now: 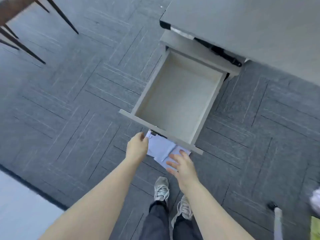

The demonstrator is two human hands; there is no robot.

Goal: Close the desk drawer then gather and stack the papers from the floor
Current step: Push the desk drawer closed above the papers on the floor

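Now your left hand (136,146) curls loosely by the drawer front (161,132), near its left end, but you grip nothing that I can see. Your right hand (181,166) is open, fingers spread, hovering over the papers (161,149) on the floor (69,101). Both arms reach down and forward. Push the front flat with both palms, evenly, so the empty drawer (178,94) slides straight under the desk (242,23). Then pick up the papers.
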